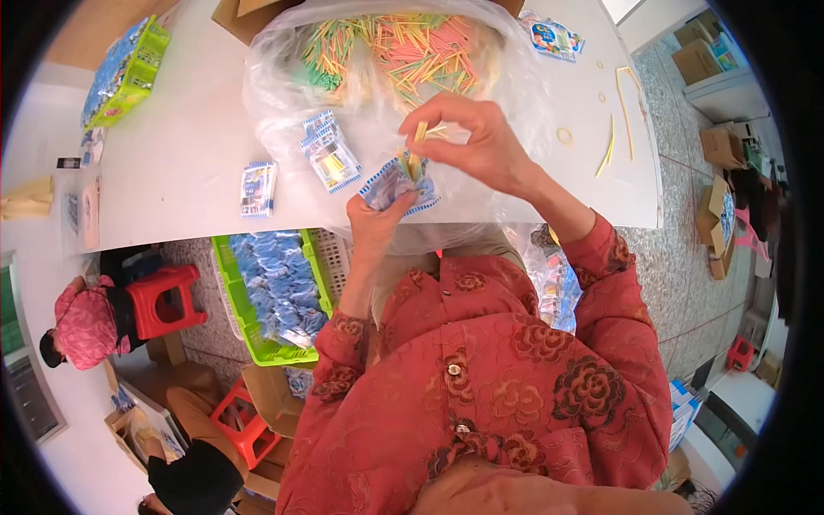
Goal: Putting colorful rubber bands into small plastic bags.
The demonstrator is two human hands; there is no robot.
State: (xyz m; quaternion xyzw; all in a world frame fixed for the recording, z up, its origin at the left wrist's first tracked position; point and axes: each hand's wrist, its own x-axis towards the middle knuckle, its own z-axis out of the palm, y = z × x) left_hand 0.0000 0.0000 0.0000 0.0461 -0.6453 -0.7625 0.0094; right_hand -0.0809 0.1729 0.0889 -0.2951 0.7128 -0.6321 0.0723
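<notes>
My left hand [376, 216] grips a small blue-and-white plastic packet [391, 187] over the near part of the white table. Just above it, my right hand [472, 137] pinches a few short yellow sticks [418, 142], whose lower ends are at the packet's top edge. Whether they are inside it, I cannot make out. Beside my left hand lie two overlapping packets, the nearer one [332, 163] showing yellow sticks through a window. Another packet [257, 190] lies apart to the left. Beyond my hands, a clear plastic bag [275, 81] holds a heap of pink, yellow and green sticks [429, 51].
A green basket of packets [142, 73] stands at the table's far left. Below the near edge is a green crate [322, 283] full of blue packets. Loose yellow strips [606, 148] lie at right. Two people sit at lower left near red stools [167, 302].
</notes>
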